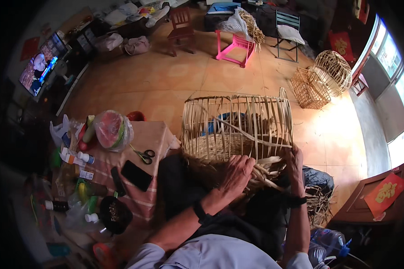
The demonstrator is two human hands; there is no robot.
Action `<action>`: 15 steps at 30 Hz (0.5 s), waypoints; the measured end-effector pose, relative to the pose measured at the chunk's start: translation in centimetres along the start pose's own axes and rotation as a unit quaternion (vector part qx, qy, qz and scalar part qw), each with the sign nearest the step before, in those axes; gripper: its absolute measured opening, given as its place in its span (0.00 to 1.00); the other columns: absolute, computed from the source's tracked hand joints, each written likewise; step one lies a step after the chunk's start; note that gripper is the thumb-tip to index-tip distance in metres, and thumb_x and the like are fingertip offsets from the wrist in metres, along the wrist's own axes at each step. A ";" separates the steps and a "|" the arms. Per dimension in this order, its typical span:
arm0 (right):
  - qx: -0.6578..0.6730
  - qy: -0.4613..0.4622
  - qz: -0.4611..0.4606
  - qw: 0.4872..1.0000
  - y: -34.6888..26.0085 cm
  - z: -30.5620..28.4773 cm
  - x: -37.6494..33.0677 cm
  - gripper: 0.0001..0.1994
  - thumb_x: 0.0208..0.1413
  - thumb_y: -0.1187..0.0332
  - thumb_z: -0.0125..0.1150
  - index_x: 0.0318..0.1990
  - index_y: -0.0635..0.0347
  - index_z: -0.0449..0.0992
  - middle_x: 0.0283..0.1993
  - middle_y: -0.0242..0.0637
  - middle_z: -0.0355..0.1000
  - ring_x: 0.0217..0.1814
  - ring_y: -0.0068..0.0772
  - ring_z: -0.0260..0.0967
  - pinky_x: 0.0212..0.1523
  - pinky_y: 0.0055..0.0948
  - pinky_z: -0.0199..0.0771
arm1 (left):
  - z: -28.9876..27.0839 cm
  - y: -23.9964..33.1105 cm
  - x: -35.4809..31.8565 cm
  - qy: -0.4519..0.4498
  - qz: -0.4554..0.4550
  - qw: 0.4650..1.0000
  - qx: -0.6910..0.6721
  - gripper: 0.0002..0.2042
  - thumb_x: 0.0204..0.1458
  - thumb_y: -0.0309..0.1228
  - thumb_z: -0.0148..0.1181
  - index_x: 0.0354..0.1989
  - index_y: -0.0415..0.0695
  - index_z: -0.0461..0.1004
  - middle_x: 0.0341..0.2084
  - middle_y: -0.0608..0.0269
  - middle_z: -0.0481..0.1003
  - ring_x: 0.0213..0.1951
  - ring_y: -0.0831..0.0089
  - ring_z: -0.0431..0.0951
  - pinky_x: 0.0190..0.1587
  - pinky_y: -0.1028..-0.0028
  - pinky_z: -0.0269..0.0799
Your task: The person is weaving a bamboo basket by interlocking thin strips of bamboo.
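Observation:
A partly woven basket (206,150) rests on my lap, with upright pale strips around its side and dense weaving toward the bottom. My left hand (239,174) is closed at its near edge, fingers bent around a plant strip there. At the right edge, my right hand (295,162) is closed on a strip as well; its fingertips are partly hidden. Between both hands, several loose flat strips (267,169) cross and overlap. One long strip (242,130) slants over the basket's side. Blue material (208,128) shows through the bars.
At left, a cloth-covered table (139,134) bears scissors (147,155), a black phone (137,175), a plastic-wrapped melon (113,130) and bottles. Finished-looking baskets (312,87) stand far right, near a pink stool (236,47). Dry strips (318,204) and a large plastic bottle (330,240) lie right.

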State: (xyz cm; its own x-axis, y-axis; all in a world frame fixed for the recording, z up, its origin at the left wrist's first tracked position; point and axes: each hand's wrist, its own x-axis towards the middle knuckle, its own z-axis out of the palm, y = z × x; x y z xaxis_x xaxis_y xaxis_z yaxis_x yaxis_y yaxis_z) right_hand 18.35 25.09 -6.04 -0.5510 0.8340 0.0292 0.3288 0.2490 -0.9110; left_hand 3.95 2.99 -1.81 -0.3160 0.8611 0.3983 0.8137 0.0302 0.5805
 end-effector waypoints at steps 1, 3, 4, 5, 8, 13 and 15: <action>0.011 -0.018 -0.016 1.000 0.3 0.0 -0.3 0.17 0.68 0.57 0.55 0.37 0.63 0.74 0.25 0.34 0.70 0.30 0.26 0.67 0.30 0.32 0.67 | -0.1 -0.2 -0.2 0.002 -0.002 1.000 0.014 0.22 0.36 0.17 0.68 0.42 0.42 0.69 0.34 0.54 0.71 0.42 0.53 0.72 0.47 0.57 0.64; 0.028 0.057 0.008 0.998 0.4 0.6 -1.3 0.22 0.70 0.53 0.53 0.30 0.63 0.73 0.24 0.28 0.67 0.30 0.19 0.61 0.31 0.26 0.63 | -0.5 -0.5 -0.7 0.003 0.003 1.000 -0.013 0.21 0.35 0.17 0.67 0.41 0.41 0.70 0.33 0.55 0.71 0.41 0.52 0.73 0.46 0.57 0.65; 0.070 0.058 -0.009 0.996 0.2 1.0 -1.7 0.21 0.70 0.54 0.53 0.31 0.63 0.73 0.24 0.26 0.67 0.30 0.19 0.59 0.31 0.26 0.62 | -0.9 -0.9 -0.8 0.002 0.011 1.000 -0.011 0.21 0.35 0.17 0.66 0.41 0.41 0.70 0.32 0.55 0.71 0.40 0.52 0.73 0.44 0.56 0.66; 0.064 0.063 -0.010 0.996 -0.2 1.6 -2.2 0.21 0.70 0.54 0.53 0.31 0.63 0.73 0.24 0.26 0.67 0.30 0.19 0.59 0.31 0.26 0.62 | -1.4 -1.4 -0.9 -0.007 0.015 1.000 -0.014 0.21 0.34 0.17 0.65 0.42 0.41 0.72 0.34 0.55 0.73 0.42 0.52 0.74 0.46 0.57 0.67; 0.094 0.098 0.036 0.990 -2.1 3.6 -3.3 0.19 0.70 0.55 0.54 0.33 0.63 0.75 0.25 0.24 0.65 0.31 0.17 0.58 0.32 0.25 0.62 | -4.1 -3.8 -1.1 -0.027 0.025 0.999 -0.021 0.20 0.34 0.17 0.63 0.42 0.39 0.73 0.37 0.53 0.75 0.44 0.51 0.75 0.50 0.57 0.69; 0.156 0.019 0.032 0.987 -5.2 5.5 -4.1 0.17 0.71 0.57 0.52 0.38 0.61 0.77 0.26 0.28 0.70 0.26 0.18 0.65 0.27 0.23 0.66 | -7.4 -6.8 -1.8 -0.084 0.017 0.996 0.028 0.21 0.35 0.17 0.64 0.44 0.40 0.74 0.40 0.53 0.75 0.46 0.51 0.75 0.51 0.59 0.72; 0.306 -0.028 0.089 0.948 -5.2 4.6 -4.0 0.17 0.72 0.55 0.50 0.44 0.62 0.76 0.29 0.38 0.76 0.20 0.27 0.72 0.19 0.25 0.69 | -7.8 -6.3 -1.9 -0.086 0.022 0.995 0.040 0.22 0.36 0.17 0.66 0.45 0.40 0.75 0.41 0.54 0.76 0.47 0.52 0.76 0.53 0.59 0.72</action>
State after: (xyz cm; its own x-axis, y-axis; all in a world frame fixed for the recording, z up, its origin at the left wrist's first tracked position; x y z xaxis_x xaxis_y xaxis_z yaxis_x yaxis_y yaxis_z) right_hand 15.33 18.26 -3.34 -0.5733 0.8049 -0.1534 -0.0762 -0.2388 -0.9681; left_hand -4.40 -2.74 -0.69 -0.1977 0.9361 0.2909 0.8634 0.0258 0.5038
